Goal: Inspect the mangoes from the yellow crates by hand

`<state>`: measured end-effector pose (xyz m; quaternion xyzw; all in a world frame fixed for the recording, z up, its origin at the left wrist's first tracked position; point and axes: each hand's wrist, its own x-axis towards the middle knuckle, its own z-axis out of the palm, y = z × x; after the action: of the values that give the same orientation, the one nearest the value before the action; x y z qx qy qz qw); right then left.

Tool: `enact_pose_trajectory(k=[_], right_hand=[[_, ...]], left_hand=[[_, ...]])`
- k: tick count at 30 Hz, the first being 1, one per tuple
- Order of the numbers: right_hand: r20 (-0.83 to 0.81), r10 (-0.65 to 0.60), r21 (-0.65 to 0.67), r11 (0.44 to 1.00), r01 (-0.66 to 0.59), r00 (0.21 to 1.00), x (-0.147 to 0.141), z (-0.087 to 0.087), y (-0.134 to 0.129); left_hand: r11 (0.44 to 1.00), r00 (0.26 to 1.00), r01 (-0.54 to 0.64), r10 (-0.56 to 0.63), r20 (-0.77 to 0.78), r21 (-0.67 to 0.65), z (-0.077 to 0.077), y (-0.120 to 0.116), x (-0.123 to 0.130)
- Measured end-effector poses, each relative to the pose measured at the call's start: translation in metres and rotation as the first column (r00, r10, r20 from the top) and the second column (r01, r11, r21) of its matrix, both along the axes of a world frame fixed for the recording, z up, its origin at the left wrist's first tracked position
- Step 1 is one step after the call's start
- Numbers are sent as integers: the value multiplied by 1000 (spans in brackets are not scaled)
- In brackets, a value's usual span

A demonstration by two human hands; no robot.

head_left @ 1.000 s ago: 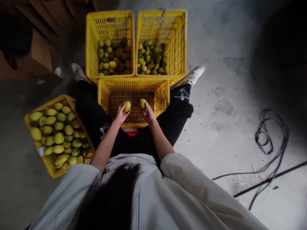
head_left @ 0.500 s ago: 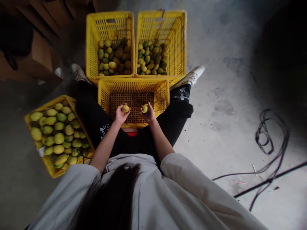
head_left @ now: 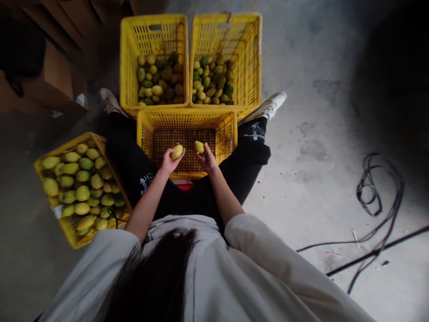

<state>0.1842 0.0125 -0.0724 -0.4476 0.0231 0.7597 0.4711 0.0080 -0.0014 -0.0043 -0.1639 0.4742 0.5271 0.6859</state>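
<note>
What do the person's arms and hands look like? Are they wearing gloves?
No gloves: the left hand and right hand are bare. The left sleeve and right sleeve are loose, plain and pale grey, leaving both forearms uncovered. I see no watch or bracelet. The fingers are too small here to check for rings.

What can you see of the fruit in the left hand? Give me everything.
The fruit is a small, yellow, lemon-like oval with a faint sheen on its skin. It looks whole where it shows. It sits tilted in the left hand, held by the thumb and fingers, which hide part of it. It is above the yellow crate between the legs, apart from the fruit in the right hand. Fine skin marks are too small to tell.
</note>
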Motion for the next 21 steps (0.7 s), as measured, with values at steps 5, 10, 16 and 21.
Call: enact_pose_trajectory(k=[5, 10, 16, 21], right_hand=[[0, -26, -22, 999, 26, 1000, 2, 6, 0], [-38, -10, -46, 999, 9, 999, 3, 7, 1], [-88, -92, -71, 994, 86, 992, 3, 5, 0], [-91, -77, -13, 997, 76, 993, 2, 6, -2]], left_hand=[[998, 998, 62, -62, 20, -20, 2, 1, 0], [995, 996, 92, -93, 11, 45, 1, -1, 0], [988, 991, 132, -133, 10, 78, -2, 0, -1], [984, 985, 169, -171, 30, 56, 0, 0, -3]])
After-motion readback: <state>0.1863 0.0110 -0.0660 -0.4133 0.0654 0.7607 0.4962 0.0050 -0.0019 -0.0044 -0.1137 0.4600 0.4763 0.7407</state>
